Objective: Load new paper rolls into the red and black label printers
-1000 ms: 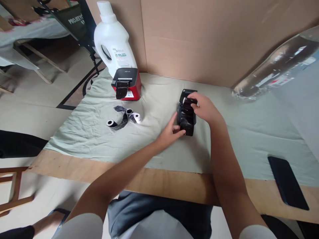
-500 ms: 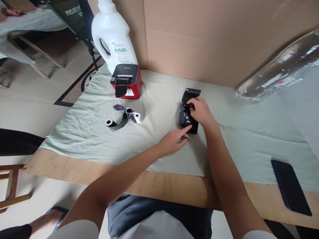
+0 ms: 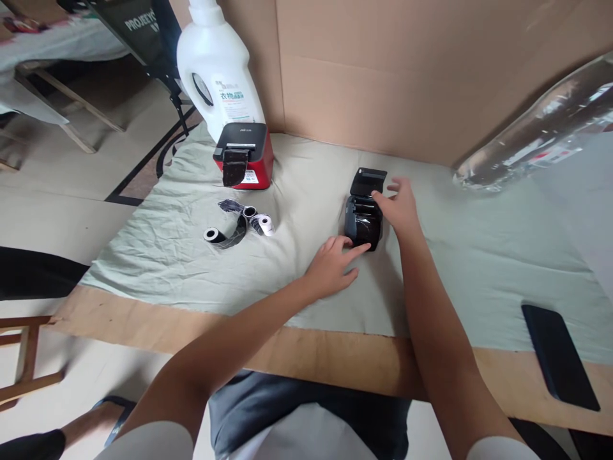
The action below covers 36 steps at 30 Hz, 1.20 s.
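A small black portable printer (image 3: pixel 364 223) lies on the cloth with its hinged lid (image 3: pixel 368 182) raised at the far end. Dark, shiny material shows in its bay; I cannot make out whether it is a paper roll. My left hand (image 3: pixel 334 265) is at the near left of the printer, fingers spread, the index finger stretched to its front edge. At the right edge of the raised lid is my right hand (image 3: pixel 398 206), fingers apart and slightly blurred. One of its fingertips is against the lid near the hinge, and nothing is seen in its grasp.
A red and black printer (image 3: pixel 258 167) with a dark strip hanging out stands before a white detergent bottle (image 3: pixel 225 70). Several small paper rolls (image 3: pixel 211 235) lie nearby. A black phone-like slab (image 3: pixel 559 354) rests at the right edge; a plastic-wrapped bundle (image 3: pixel 536 137) is behind it.
My right hand has moved out of the printer's bay to the right side of the lid, and its fingers have spread. My left hand's fingers have opened out beside the printer's front.
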{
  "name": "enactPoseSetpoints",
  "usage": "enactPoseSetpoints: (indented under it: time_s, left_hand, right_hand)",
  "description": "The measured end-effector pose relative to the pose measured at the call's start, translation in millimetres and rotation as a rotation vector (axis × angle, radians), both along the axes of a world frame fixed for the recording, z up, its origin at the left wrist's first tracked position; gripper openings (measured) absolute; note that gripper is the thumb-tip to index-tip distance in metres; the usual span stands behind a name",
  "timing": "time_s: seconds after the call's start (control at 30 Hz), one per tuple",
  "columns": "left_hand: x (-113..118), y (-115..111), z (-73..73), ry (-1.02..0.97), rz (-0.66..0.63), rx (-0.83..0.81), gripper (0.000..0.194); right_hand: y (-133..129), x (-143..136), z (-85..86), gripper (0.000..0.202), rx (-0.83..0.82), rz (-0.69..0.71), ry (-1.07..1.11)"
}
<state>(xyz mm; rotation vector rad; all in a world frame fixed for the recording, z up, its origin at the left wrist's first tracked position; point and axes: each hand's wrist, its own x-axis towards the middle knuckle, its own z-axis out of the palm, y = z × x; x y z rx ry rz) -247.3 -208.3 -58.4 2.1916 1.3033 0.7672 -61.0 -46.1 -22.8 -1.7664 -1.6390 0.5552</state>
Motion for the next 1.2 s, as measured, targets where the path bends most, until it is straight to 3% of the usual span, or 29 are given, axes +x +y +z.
enactPoseSetpoints:
  time_s: [0.13, 0.33, 0.5, 0.63, 0.77, 1.0, 1.2]
  left_hand:
    - [0, -2, 1.2, 0.014, -0.006, -0.028, 0.06]
    - [-2, 2, 2.0, -0.112, -0.055, -0.137, 0.058]
    - [-3, 5, -1.8, -0.363, -0.007, -0.144, 0.033]
    - [-3, 4, -0.5, -0.4, 0.032, -0.177, 0.024]
    - [-2, 4, 1.3, -0.348, 0.049, -0.186, 0.024]
    - [-2, 4, 2.1, -0.333, 0.07, -0.175, 0.023]
    - [-1, 4, 3.7, -0.338, 0.065, -0.189, 0.023]
  right_hand:
    - [-1, -2, 10.1, 0.068, 0.027, 0.105, 0.196]
    - [-15, 7, 33.8, 0.045, -0.031, 0.11, 0.113]
    - [-21, 8, 44.8, 0.034, -0.074, 0.155, 0.141]
    - [-22, 3, 46.0, 0.034, -0.071, 0.108, 0.173]
    - [-21, 10, 45.6, 0.038, -0.144, 0.169, 0.195]
    - [-19, 21, 37.4, 0.061, -0.251, 0.184, -0.089]
    - [-17, 16, 38.6, 0.063, -0.361, 0.147, -0.046]
